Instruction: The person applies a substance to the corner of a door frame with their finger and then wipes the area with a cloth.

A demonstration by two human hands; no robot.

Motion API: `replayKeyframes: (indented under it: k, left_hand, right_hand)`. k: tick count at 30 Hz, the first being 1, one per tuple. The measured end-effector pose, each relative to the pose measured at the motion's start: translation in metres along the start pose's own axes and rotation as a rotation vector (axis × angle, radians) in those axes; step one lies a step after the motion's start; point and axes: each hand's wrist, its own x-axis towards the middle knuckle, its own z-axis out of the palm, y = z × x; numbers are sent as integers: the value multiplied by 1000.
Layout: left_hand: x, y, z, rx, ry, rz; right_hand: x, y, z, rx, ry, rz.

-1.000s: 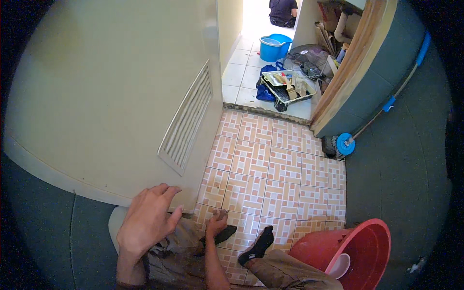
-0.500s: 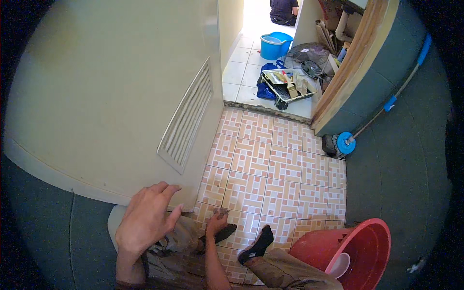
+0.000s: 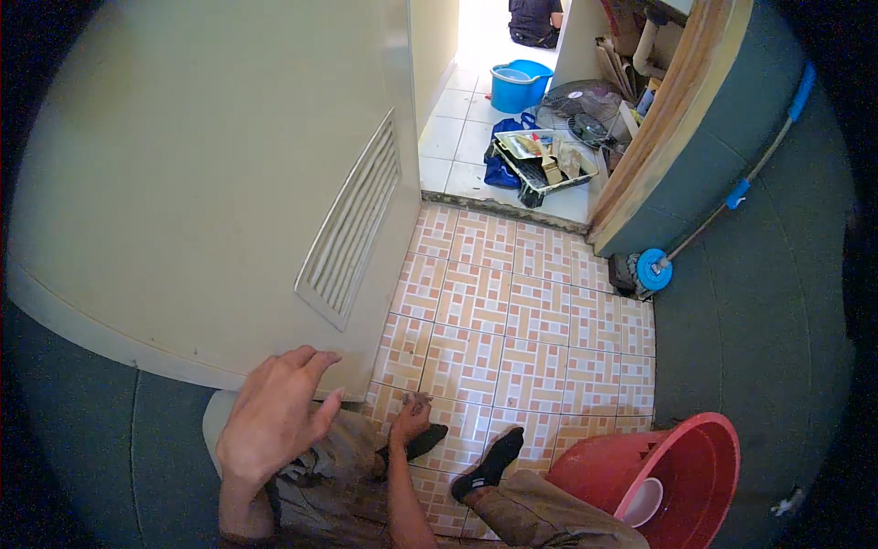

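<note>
My left hand (image 3: 279, 412) hovers near the lower edge of the cream door (image 3: 229, 183), thumb apart from the bent fingers and nothing seen in it. Whether it touches the door I cannot tell. Lower and further right, my right hand (image 3: 411, 423) is closed, low beside my left foot. A small greyish-brown thing (image 3: 418, 401) shows at its fingers, too small to name. Set into the door is a slatted vent (image 3: 352, 229). Patterned tiles (image 3: 512, 311) cover the floor under my feet in dark socks.
A red tub (image 3: 585, 462) with a pale dipper (image 3: 642, 501) stands at my right. A blue-headed brush (image 3: 654, 270) leans in the corner. Past the raised sill (image 3: 503, 212) lie a tray of tools (image 3: 572, 183), fan parts (image 3: 585, 101) and a blue bucket (image 3: 519, 87). Someone (image 3: 535, 20) sits beyond.
My right foot has turned slightly, its toes shifting to the right. Both hands stay nearly where they were.
</note>
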Motion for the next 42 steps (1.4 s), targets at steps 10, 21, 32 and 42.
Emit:
replayKeyframes:
  k: [10,21,32,42]
  left_hand:
    - [1,3,-1,8,0,-11]
    - [2,3,-2,4,3,16]
    - [1,5,-2,18,-12,-44]
    - [0,-1,-3,7,-21,-46]
  right_hand:
    - [6,27,6,-13,0,-12]
    - [10,29,7,-13,72,-99]
    - [2,5,-1,-51,33,-9]
    - [3,7,1,-42,29,-16]
